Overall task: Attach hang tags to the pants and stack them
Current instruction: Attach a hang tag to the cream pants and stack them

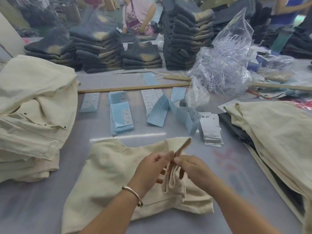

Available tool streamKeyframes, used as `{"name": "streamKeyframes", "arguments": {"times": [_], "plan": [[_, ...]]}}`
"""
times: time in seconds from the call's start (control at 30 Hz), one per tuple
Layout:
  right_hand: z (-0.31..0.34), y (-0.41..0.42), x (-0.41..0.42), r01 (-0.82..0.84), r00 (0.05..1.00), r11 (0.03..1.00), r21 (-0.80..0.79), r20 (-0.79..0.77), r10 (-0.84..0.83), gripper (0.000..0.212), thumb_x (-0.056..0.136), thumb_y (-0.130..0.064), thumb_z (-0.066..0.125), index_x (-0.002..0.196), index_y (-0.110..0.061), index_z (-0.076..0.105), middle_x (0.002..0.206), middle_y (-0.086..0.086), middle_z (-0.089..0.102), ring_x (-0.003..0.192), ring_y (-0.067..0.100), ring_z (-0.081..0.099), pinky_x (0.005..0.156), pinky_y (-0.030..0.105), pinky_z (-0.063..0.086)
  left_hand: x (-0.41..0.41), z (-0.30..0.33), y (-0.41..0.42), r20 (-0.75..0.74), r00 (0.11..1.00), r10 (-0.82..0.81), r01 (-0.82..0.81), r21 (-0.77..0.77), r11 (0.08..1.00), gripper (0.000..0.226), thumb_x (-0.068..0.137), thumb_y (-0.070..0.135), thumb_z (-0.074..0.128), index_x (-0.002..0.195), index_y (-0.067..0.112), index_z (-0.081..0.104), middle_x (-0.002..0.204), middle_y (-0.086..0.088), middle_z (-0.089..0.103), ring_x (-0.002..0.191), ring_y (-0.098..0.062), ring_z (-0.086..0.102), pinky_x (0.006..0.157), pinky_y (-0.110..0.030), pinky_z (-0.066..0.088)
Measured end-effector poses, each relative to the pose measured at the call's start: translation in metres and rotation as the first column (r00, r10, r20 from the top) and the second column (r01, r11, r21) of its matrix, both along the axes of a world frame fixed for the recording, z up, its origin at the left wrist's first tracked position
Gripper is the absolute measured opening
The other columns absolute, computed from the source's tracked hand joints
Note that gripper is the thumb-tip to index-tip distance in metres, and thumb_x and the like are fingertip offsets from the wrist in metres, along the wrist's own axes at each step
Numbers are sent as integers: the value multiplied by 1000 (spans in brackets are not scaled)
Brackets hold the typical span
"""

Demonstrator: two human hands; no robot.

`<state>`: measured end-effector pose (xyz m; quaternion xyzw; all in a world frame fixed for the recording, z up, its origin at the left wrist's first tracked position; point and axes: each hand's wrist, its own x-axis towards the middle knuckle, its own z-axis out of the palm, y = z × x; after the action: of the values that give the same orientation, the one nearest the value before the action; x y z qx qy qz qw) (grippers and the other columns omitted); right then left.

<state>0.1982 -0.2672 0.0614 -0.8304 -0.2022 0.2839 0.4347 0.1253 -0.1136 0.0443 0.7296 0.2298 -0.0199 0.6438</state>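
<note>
Cream pants (108,168) lie folded on the grey table in front of me. My left hand (150,168) and my right hand (194,168) meet over their raised waistband (181,146), and both pinch the cream fabric there. A thin cream loop of cloth (170,181) hangs down between my fingers. Blue and white hang tags (121,115) lie in rows beyond the pants, with a small white tag pile (211,130) to the right. I cannot tell whether a tag is in my fingers.
A stack of cream pants (33,115) sits at the left, and more cream pants (273,137) lie at the right over something dark. Behind the tags are a wooden ruler (133,88), a clear bag of plastic fasteners (224,65) and stacks of dark jeans (101,48). People work beyond.
</note>
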Motion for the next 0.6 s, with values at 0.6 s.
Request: {"name": "streamKeyframes", "arguments": {"times": [0.6], "plan": [[-31,-54,13,368,930,891,266,-95,-356,69,76,21,41,99,-38,70,98,-12,73,93,4,66,82,22,52,2,11,18,327,938,120,-162,106,981,43,88,-13,41,77,18,69,75,7,67,68,-4,56,64,-11,43]]}}
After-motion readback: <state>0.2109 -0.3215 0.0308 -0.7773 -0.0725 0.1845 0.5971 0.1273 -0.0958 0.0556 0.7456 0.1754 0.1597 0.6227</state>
